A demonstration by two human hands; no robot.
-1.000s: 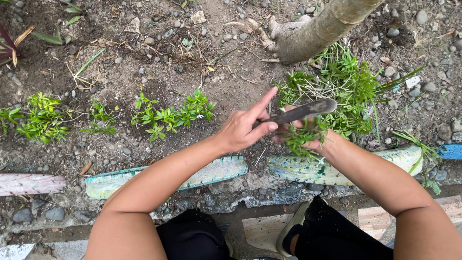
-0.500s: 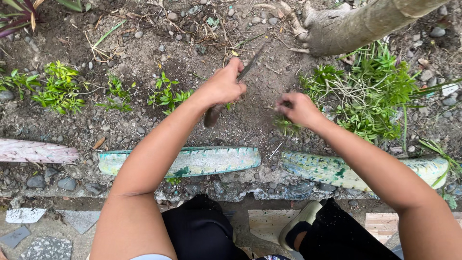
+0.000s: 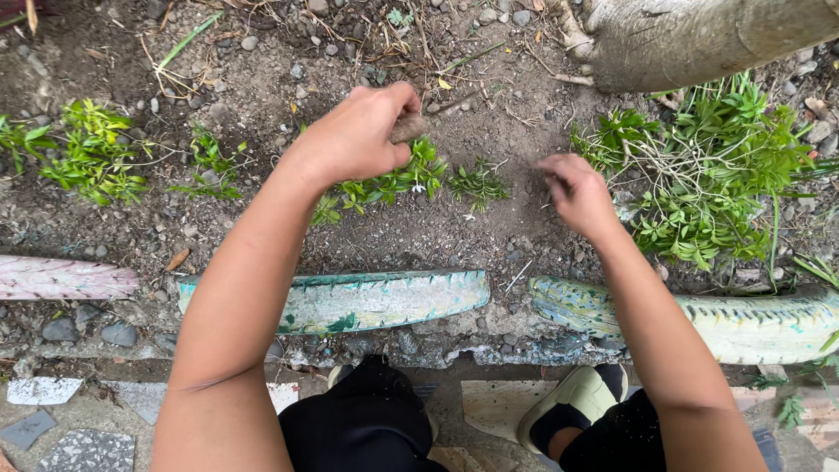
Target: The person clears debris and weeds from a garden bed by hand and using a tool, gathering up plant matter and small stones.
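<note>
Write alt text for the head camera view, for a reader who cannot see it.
Seen from above, a crouching person's left hand grips a brown tool handle over a small green plant in bare soil, while the right hand touches the dirt beside a leafy clump. Painted tyre edging borders the bed, and a tree trunk rises top right.
</note>
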